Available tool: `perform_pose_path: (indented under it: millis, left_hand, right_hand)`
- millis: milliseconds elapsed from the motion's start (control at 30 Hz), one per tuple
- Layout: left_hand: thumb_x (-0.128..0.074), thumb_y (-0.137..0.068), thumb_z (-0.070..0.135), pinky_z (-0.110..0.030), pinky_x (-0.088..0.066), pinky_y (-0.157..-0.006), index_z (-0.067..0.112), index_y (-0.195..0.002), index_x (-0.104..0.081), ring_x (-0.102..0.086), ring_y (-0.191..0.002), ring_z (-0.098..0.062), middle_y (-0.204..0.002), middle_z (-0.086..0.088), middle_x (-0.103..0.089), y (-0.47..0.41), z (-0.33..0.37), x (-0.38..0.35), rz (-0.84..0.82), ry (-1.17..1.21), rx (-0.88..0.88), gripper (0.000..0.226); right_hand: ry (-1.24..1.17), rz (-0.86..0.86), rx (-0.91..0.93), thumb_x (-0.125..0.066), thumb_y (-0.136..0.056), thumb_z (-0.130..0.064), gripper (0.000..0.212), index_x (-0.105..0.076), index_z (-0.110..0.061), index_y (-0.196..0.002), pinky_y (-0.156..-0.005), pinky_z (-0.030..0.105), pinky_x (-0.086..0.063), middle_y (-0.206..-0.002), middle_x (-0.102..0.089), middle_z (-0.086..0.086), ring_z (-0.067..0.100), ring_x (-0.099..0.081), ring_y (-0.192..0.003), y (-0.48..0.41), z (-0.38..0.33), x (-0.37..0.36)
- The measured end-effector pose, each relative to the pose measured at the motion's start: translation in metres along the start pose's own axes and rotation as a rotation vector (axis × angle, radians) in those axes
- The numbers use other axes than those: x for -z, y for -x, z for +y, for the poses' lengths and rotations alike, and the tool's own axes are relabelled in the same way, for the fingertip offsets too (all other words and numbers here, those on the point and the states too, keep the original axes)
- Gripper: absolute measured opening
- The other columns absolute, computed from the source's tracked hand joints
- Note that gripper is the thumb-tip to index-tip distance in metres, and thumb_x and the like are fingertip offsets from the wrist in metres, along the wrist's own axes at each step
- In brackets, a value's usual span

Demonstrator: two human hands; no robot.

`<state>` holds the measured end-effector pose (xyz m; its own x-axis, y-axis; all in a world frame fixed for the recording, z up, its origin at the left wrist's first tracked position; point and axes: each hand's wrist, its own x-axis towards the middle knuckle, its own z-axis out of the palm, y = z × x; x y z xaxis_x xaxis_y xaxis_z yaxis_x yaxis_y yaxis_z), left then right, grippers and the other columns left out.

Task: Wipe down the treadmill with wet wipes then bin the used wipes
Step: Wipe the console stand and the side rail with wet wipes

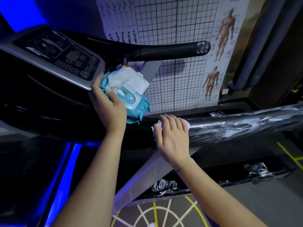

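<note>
Right grip (172, 136) flat on crumpled white wipe (154, 131), left grip (109, 105) clutching open teal pack (139, 110)

Lighting: dim overall. Sources: blue glow top left, blue strip (68, 161) low left; paler light falls on the poster (180, 30).
Shadow: soft dark patch on the poster's grid.
Glare: wet sheen along the rail (246, 126).
Distortion: straight lines bow near the edges.
Focus: console (54, 53) print unreadable, perhaps from blur.
</note>
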<state>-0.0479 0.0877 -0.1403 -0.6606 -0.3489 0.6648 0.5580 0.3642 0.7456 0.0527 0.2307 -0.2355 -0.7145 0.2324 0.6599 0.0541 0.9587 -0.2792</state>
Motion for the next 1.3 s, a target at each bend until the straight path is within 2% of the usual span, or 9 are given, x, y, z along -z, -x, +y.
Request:
perform_pose_path:
  millis: [200,467,633,700,867,967,1067,1167,1300]
  left_hand:
    - [-0.044,-0.096,-0.003,-0.009,-0.039,-0.106,0.014,-0.148,-0.053,-0.049,-0.127,-0.004,-0.143,-0.003,-0.048,0.001,0.003,0.0,-0.019,0.017,0.023,0.055]
    - [-0.044,-0.096,-0.004,-0.002,-0.036,-0.1,0.014,-0.147,-0.054,-0.049,-0.123,-0.004,-0.142,-0.009,-0.05,0.003,0.007,0.001,-0.012,-0.01,0.03,0.055]
    - [-0.044,-0.097,-0.002,-0.006,-0.039,-0.101,0.016,-0.148,-0.053,-0.052,-0.126,-0.009,-0.145,-0.012,-0.05,0.002,0.005,0.001,-0.029,-0.016,0.03,0.055]
    - [-0.044,-0.098,-0.002,-0.004,-0.038,-0.099,0.016,-0.148,-0.053,-0.054,-0.127,-0.013,-0.144,-0.013,-0.05,0.003,0.005,0.001,-0.032,-0.023,0.033,0.054]
    - [-0.044,-0.098,-0.003,0.001,-0.035,-0.095,0.012,-0.148,-0.053,-0.047,-0.118,0.004,-0.144,-0.013,-0.05,0.006,0.01,0.001,-0.013,-0.031,0.025,0.053]
    - [-0.044,-0.097,-0.002,-0.001,-0.035,-0.098,0.013,-0.148,-0.053,-0.052,-0.126,-0.011,-0.144,-0.014,-0.051,0.005,0.009,0.0,-0.021,-0.038,0.026,0.054]
    - [-0.043,-0.097,0.0,-0.003,-0.036,-0.099,0.014,-0.149,-0.052,-0.053,-0.13,-0.018,-0.144,-0.012,-0.05,0.005,0.008,0.0,-0.037,-0.04,0.028,0.054]
    - [-0.041,-0.097,0.0,-0.003,-0.035,-0.1,0.013,-0.149,-0.051,-0.052,-0.133,-0.023,-0.146,-0.014,-0.049,0.004,0.007,-0.001,-0.044,-0.041,0.029,0.055]
    - [-0.04,-0.097,0.001,-0.001,-0.032,-0.101,0.014,-0.151,-0.05,-0.052,-0.136,-0.025,-0.147,-0.015,-0.048,0.006,0.008,0.0,-0.053,-0.044,0.031,0.055]
  right_hand:
    - [0.023,0.072,0.142,-0.045,-0.104,-0.032,0.055,-0.038,-0.008,-0.153,-0.122,0.043,-0.027,-0.162,-0.033,0.006,0.021,-0.027,-0.152,0.036,0.025,-0.001]
    - [-0.003,0.066,-0.052,-0.042,-0.105,-0.038,0.043,-0.067,-0.011,-0.127,-0.116,0.041,-0.032,-0.132,-0.066,0.005,0.023,-0.056,-0.129,-0.007,-0.005,-0.004]
    - [0.051,0.028,0.104,-0.044,-0.105,-0.037,0.057,-0.035,-0.011,-0.155,-0.124,0.044,-0.021,-0.163,-0.03,0.004,0.021,-0.022,-0.153,0.039,0.031,-0.006]
    - [0.077,0.024,0.137,-0.047,-0.104,-0.037,0.06,-0.031,-0.012,-0.157,-0.122,0.046,-0.025,-0.165,-0.025,0.004,0.021,-0.021,-0.154,0.05,0.051,-0.001]
    - [0.066,0.019,0.088,-0.046,-0.104,-0.035,0.061,-0.03,-0.007,-0.156,-0.124,0.045,-0.021,-0.165,-0.024,0.006,0.022,-0.017,-0.155,0.04,0.053,0.004]
    - [0.047,0.03,-0.01,-0.04,-0.106,-0.037,0.055,-0.044,-0.003,-0.149,-0.124,0.047,-0.019,-0.158,-0.039,0.011,0.027,-0.023,-0.153,0.021,0.028,0.0]
    - [-0.027,0.014,0.043,-0.039,-0.107,-0.034,0.048,-0.055,-0.004,-0.141,-0.122,0.046,-0.024,-0.15,-0.051,0.01,0.028,-0.037,-0.147,0.009,0.006,-0.003]
    - [-0.065,0.007,0.119,-0.039,-0.107,-0.036,0.047,-0.053,-0.011,-0.144,-0.119,0.042,-0.029,-0.151,-0.051,0.004,0.024,-0.039,-0.146,0.01,0.01,-0.004]
    - [0.05,0.002,0.186,-0.041,-0.107,-0.039,0.052,-0.039,-0.017,-0.154,-0.121,0.042,-0.027,-0.16,-0.038,0.0,0.019,-0.026,-0.152,0.022,0.051,0.002]
